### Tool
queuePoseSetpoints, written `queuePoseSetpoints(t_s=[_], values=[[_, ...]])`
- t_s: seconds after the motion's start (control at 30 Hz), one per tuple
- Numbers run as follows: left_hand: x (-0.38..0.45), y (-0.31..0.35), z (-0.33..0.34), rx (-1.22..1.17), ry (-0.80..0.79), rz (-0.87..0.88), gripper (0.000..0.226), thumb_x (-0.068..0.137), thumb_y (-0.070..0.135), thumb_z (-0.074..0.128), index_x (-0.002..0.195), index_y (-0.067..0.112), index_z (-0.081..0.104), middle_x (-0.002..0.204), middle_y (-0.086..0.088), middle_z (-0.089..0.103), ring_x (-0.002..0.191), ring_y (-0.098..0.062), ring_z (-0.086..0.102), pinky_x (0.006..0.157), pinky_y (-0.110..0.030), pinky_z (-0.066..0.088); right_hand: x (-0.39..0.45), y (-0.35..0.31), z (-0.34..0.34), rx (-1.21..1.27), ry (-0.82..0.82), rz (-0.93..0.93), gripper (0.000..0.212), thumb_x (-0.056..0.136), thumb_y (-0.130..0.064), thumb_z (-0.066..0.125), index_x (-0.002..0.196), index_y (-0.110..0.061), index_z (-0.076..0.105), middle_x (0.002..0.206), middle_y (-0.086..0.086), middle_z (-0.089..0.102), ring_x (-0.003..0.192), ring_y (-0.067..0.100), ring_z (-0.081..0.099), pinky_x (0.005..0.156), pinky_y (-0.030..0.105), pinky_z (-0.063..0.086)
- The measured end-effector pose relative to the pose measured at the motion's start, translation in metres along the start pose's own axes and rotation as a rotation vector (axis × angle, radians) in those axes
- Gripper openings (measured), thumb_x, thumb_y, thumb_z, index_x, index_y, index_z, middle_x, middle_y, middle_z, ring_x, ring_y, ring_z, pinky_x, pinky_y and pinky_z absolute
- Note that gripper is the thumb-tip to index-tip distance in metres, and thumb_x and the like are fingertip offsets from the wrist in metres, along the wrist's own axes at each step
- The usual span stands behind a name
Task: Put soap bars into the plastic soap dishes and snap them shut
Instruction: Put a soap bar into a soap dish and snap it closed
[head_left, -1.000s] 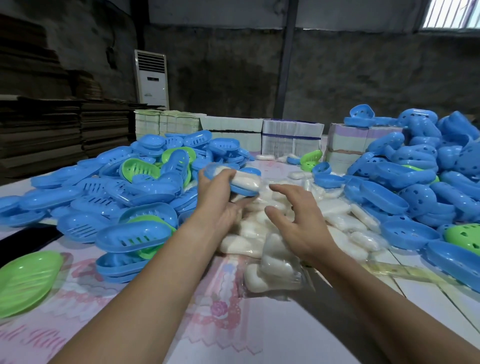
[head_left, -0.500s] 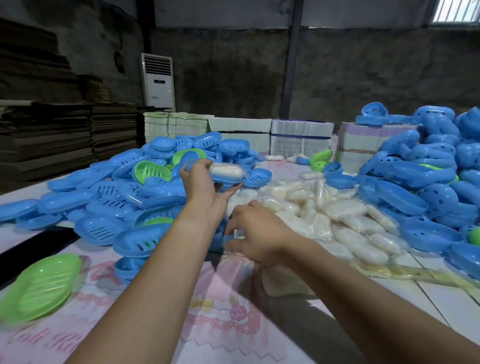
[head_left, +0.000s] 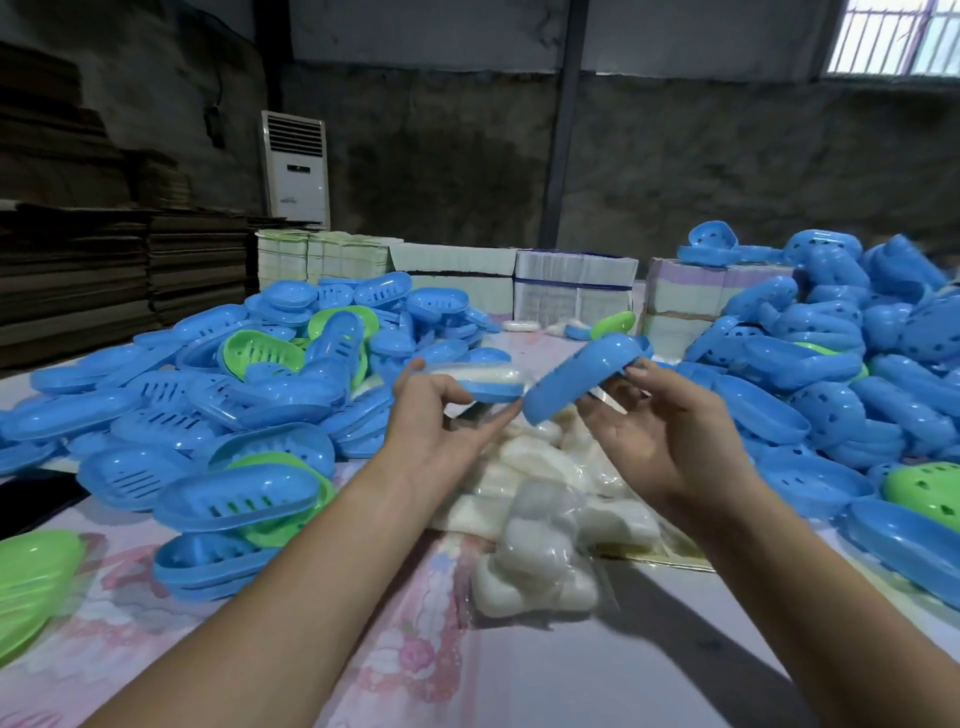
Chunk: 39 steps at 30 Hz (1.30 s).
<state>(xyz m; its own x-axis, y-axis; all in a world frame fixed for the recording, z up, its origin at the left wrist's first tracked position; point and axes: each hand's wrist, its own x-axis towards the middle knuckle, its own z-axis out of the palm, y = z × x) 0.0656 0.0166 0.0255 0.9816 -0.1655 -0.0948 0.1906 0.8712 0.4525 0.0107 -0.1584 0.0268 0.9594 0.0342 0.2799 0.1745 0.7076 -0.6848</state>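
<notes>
**A:** Where is the soap right now?

**B:** One wrapped white soap bar (head_left: 480, 375) lies in the blue dish base (head_left: 491, 389), which the left hand (head_left: 441, 415) holds up over the table, thumb on the near rim and fingers curled underneath. The right hand (head_left: 649, 431) pinches the blue dish lid (head_left: 579, 376) at its far end with the fingertips, palm turned up and otherwise loose. The lid is tilted, its low end just beside the base's right end; I can't tell whether the two touch.

**A:** How do you expect these parts to handle?

**B:** Light, I'd say, and thin enough to flex a little. The plastic looks smooth and glossy, so a pinch on the rim could slip. The bar's clear wrapper looks slick too, so it may slide in the base if the base tips.

**A:** So where would you take hold for the snap?

**B:** Along the long edges, thumbs on top of the lid and fingers under the base, keeping the base level. The remaining wrapped soap bars (head_left: 540, 525) lie heaped on the table (head_left: 415, 670) below the hands, between the left pile of slotted blue dishes (head_left: 234, 415) and the right pile of blue lids (head_left: 831, 364).
</notes>
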Motion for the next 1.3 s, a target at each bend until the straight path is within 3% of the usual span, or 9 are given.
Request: queuePoseSetpoints(t_s=[0.13, 0.27, 0.37, 0.53, 0.7, 0.97, 1.03, 1.13, 1.3], values=[[-0.001, -0.015, -0.002, -0.004, -0.023, -0.062, 0.076, 0.077, -0.019, 0.021, 0.123, 0.031, 0.053, 0.132, -0.025, 0.049, 0.105, -0.051, 0.06, 0.071, -0.064, 0.052, 0.0, -0.005, -0.004, 0.089, 0.076, -0.025, 0.016, 0.076, -0.003, 0.058, 0.085, -0.015, 0.055, 0.071, 0.005, 0.061, 0.07, 0.021, 0.066, 0.071, 0.032, 0.058], [-0.003, -0.019, -0.005, 0.017, -0.055, -0.067, 0.08, 0.077, -0.019, 0.019, 0.132, 0.03, 0.05, 0.136, -0.027, 0.051, 0.11, -0.053, 0.059, 0.071, -0.062, 0.058, 0.001, 0.009, -0.009, -0.546, 0.105, -0.023, 0.017, 0.093, -0.006, 0.056, 0.109, -0.013, 0.058, 0.079, 0.01, 0.07, 0.077, 0.021, 0.066, 0.066, 0.029, 0.053], [-0.002, -0.017, -0.007, 0.026, -0.059, -0.05, 0.083, 0.073, -0.019, 0.02, 0.135, 0.028, 0.049, 0.13, -0.029, 0.052, 0.106, -0.054, 0.06, 0.07, -0.063, 0.059, -0.002, 0.014, -0.012, -0.97, -0.059, -0.043, 0.037, 0.081, -0.019, 0.075, 0.116, -0.027, 0.063, 0.095, 0.0, 0.075, 0.087, 0.012, 0.067, 0.078, 0.023, 0.056], [-0.001, -0.014, -0.008, 0.051, -0.038, -0.014, 0.074, 0.075, -0.019, 0.023, 0.123, 0.028, 0.052, 0.125, -0.025, 0.051, 0.101, -0.05, 0.06, 0.075, -0.062, 0.056, -0.005, 0.012, -0.011, -1.405, -0.063, -0.131, 0.058, 0.073, 0.01, 0.067, 0.103, -0.039, 0.064, 0.095, -0.004, 0.064, 0.061, 0.003, 0.057, 0.061, 0.022, 0.05], [-0.001, -0.016, -0.01, 0.104, -0.051, -0.007, 0.072, 0.074, -0.019, 0.026, 0.117, 0.031, 0.055, 0.128, -0.021, 0.052, 0.109, -0.05, 0.061, 0.07, -0.058, 0.061, -0.008, -0.013, -0.003, -1.117, 0.064, -0.396, 0.055, 0.079, 0.017, 0.061, 0.095, -0.034, 0.073, 0.091, -0.006, 0.069, 0.063, 0.007, 0.059, 0.059, 0.018, 0.05], [-0.008, -0.029, -0.007, 0.206, -0.106, -0.034, 0.075, 0.076, -0.023, 0.028, 0.12, 0.031, 0.055, 0.12, -0.016, 0.049, 0.105, -0.036, 0.054, 0.06, -0.057, 0.061, -0.006, -0.041, -0.004, 0.419, 0.086, -0.331, 0.051, 0.071, 0.017, 0.049, 0.086, -0.022, 0.079, 0.094, 0.008, 0.063, 0.09, 0.014, 0.067, 0.085, 0.035, 0.056], [-0.01, -0.035, -0.006, 0.247, -0.151, -0.066, 0.075, 0.076, -0.025, 0.028, 0.121, 0.03, 0.055, 0.118, -0.015, 0.049, 0.099, -0.037, 0.053, 0.059, -0.058, 0.06, -0.005, -0.034, -0.005, 0.479, 0.143, -0.331, 0.052, 0.07, 0.015, 0.047, 0.083, -0.022, 0.081, 0.107, 0.011, 0.062, 0.108, 0.016, 0.063, 0.091, 0.037, 0.054], [-0.012, -0.037, -0.003, 0.275, -0.226, -0.091, 0.074, 0.076, -0.026, 0.027, 0.115, 0.028, 0.058, 0.115, -0.015, 0.054, 0.101, -0.04, 0.056, 0.065, -0.061, 0.06, -0.003, -0.02, -0.005, 0.393, 0.214, -0.288, 0.054, 0.064, 0.011, 0.043, 0.081, -0.024, 0.08, 0.11, 0.012, 0.065, 0.094, 0.021, 0.069, 0.079, 0.037, 0.058], [-0.014, -0.035, -0.002, 0.305, -0.26, -0.065, 0.077, 0.073, -0.029, 0.025, 0.111, 0.027, 0.061, 0.109, -0.014, 0.061, 0.102, -0.037, 0.06, 0.067, -0.061, 0.06, 0.003, -0.006, -0.005, -0.246, 0.273, -0.196, 0.056, 0.083, 0.013, 0.039, 0.112, -0.024, 0.069, 0.098, 0.005, 0.063, 0.087, 0.022, 0.059, 0.074, 0.033, 0.05]])
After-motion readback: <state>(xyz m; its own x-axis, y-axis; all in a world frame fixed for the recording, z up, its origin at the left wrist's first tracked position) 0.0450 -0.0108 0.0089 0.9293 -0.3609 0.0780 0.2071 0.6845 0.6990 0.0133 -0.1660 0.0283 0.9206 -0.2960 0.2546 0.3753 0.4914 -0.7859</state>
